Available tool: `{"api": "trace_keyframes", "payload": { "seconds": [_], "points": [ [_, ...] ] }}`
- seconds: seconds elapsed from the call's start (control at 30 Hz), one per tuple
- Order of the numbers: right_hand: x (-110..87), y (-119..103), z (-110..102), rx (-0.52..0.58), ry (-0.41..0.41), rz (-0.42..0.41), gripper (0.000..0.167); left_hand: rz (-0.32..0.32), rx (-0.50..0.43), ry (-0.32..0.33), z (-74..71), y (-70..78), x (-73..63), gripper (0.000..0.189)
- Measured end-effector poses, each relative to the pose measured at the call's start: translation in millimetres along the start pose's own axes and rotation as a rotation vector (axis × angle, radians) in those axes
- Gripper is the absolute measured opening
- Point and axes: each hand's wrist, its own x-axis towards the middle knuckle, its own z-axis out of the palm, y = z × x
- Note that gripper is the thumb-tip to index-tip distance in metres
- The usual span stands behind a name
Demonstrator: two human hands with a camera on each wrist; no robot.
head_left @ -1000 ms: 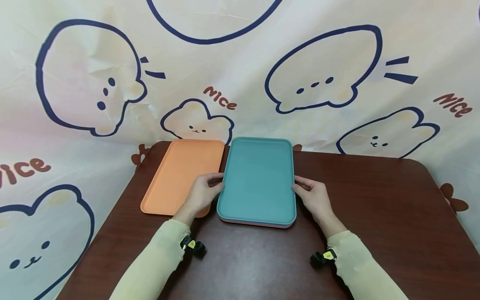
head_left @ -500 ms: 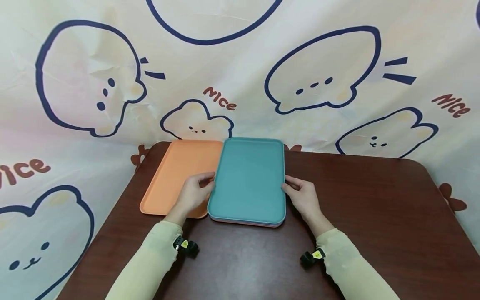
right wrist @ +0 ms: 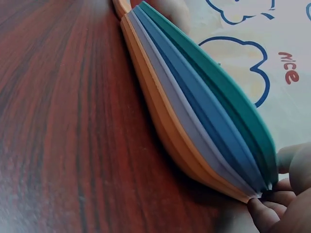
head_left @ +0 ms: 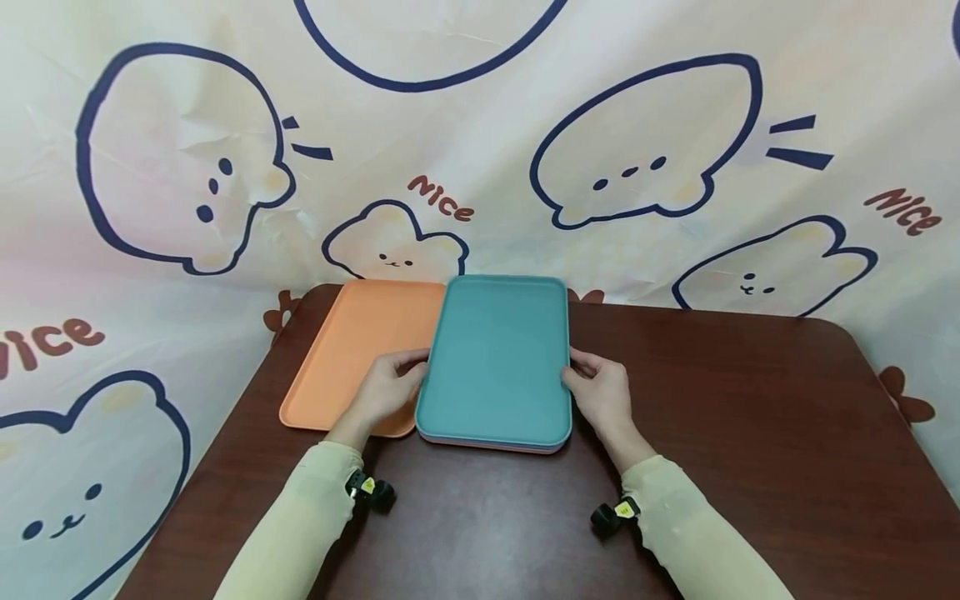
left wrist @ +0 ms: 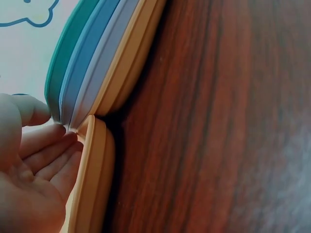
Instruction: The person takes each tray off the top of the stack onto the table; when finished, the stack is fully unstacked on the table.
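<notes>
A stack of rectangular trays lies on the table, with a teal tray [head_left: 495,362] on top. Below it, the right wrist view shows a blue tray [right wrist: 197,97], a lavender tray [right wrist: 182,109] and an orange tray [right wrist: 163,114] at the bottom. My left hand [head_left: 384,387] holds the stack's left side, thumb by the teal rim and fingertips at the rims beneath. Opposite it, my right hand [head_left: 600,390] grips the right side, its thumb at the teal edge and fingers lower down. Under my left hand lies a loose orange tray [head_left: 330,375], its edge against the stack.
The dark wooden table [head_left: 750,433] extends to the right and toward the front. Behind it hangs a pale cloth [head_left: 510,233] with cartoon drawings, close to the far edges of the trays. Each wrist carries a small black camera.
Both hands have moved the stack a little left, up against the loose orange tray. Over the last half second the stack has stayed put, while the right wrist has shifted slightly left.
</notes>
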Motion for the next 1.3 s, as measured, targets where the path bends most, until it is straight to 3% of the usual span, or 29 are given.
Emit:
{"api": "trace_keyframes", "payload": {
  "seconds": [0.27, 0.47, 0.8, 1.3],
  "points": [
    [-1.6, -6.9, -8.1, 0.074, 0.06, -0.027, 0.04, 0.022, -0.029, 0.013, 2.2, -2.7, 2.1, 0.042],
    [-4.1, -5.9, -15.8, 0.128, 0.129, 0.017, 0.037, 0.047, -0.023, 0.018, 4.0, -3.2, 2.2, 0.043],
    [-7.1, 4.9, -31.9, 0.221, 0.191, 0.064, 0.035, 0.021, -0.04, 0.005, 4.0, -0.5, -0.2, 0.046],
    [-3.7, 17.2, -94.2, 0.278, 0.253, 0.129, 0.04, -0.001, 0.013, 0.009, 5.6, 2.2, -0.1, 0.046]
  ]
}}
